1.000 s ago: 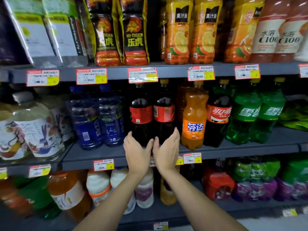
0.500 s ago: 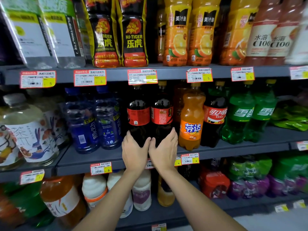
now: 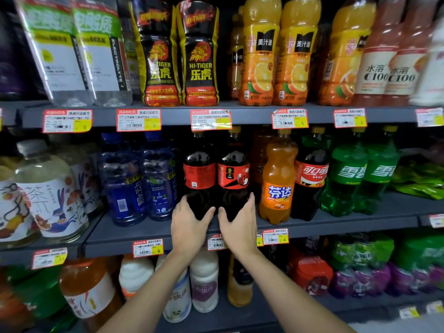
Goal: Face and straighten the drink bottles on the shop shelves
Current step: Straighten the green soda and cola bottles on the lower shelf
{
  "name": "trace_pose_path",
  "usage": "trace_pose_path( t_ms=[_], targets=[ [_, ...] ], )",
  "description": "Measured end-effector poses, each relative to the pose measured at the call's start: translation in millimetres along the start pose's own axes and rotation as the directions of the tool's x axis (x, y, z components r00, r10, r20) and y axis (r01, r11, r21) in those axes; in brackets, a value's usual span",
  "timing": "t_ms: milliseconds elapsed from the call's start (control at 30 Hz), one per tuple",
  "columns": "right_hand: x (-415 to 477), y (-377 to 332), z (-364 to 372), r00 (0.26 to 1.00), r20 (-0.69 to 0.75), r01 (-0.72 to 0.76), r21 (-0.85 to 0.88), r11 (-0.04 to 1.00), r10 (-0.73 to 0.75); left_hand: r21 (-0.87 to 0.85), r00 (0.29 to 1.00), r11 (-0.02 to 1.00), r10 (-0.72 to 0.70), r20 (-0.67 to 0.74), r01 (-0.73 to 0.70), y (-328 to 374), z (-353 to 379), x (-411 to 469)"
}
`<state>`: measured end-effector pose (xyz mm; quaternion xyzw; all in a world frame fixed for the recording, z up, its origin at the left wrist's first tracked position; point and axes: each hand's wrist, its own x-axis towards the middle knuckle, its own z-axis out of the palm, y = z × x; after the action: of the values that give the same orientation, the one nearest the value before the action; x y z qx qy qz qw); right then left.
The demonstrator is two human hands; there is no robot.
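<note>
Moved: left hand (image 3: 189, 227) and right hand (image 3: 240, 228) closed in.
Fingers: curled round upright dark plastic cola bottles (image 3: 199, 181).
Alongside: orange plastic bottle (image 3: 278, 186).

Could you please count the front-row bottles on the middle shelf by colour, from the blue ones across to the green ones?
Blue bottles: 2
Dark cola bottles: 3
Orange Fanta bottle: 1
Green Sprite bottles: 2
Total: 8
</note>
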<state>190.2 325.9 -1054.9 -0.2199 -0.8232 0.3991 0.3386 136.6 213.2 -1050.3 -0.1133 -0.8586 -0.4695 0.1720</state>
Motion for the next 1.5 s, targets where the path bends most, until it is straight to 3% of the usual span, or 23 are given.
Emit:
trace_pose_path(
  t_ms=[233,400,600,700,767,967,1200,1367,1500],
  targets=[
    [-3.0,3.5,4.0,0.99,-0.14,-0.005,-0.112,0.994,-0.011,-0.016,1.0,1.0,0.008,-0.01,-0.008,0.1,0.2,-0.8],
    [-6.8,11.2,2.1,0.995,-0.041,0.091,-0.058,0.994,-0.094,-0.029,1.0,0.999,0.016,-0.012,-0.016,-1.4,1.9,-1.6],
    [-2.4,15.8,-1.6,0.995,-0.023,0.094,-0.021,0.995,-0.095,0.054,0.996,0.998,-0.039,-0.081,0.044,11.5,6.2,-19.2],
    [-1.4,19.2,-2.0,0.995,-0.019,0.097,-0.008,0.995,-0.097,0.16,0.993,0.987,0.009,-0.118,0.01,16.2,10.4,-43.7],
    [0.2,21.0,-3.1,0.995,-0.019,0.103,-0.011,0.995,-0.103,0.139,0.989,0.99,0.044,-0.141,-0.024,10.3,6.6,-47.0],
    [0.9,21.5,-4.7,0.993,-0.026,0.119,-0.016,0.993,-0.119,-0.159,0.993,0.986,0.06,0.103,-0.043,0.1,-10.3,-14.0],
    [0.6,24.7,-11.9,0.987,0.044,0.154,0.032,0.988,-0.156,-0.107,1.0,0.994,0.018,-0.018,-0.02,-5.2,1.8,-15.4],
    [10.8,29.0,-24.6,0.969,0.165,0.182,0.019,0.983,-0.183,-0.082,0.97,0.986,0.159,0.181,-0.147,-24.6,-16.6,6.1],
    [21.8,35.0,-32.7,0.937,0.286,0.22,-0.044,0.975,-0.199,-0.063,0.934,0.985,0.174,0.312,-0.163,-29.9,-32.9,17.2]
  ],
)
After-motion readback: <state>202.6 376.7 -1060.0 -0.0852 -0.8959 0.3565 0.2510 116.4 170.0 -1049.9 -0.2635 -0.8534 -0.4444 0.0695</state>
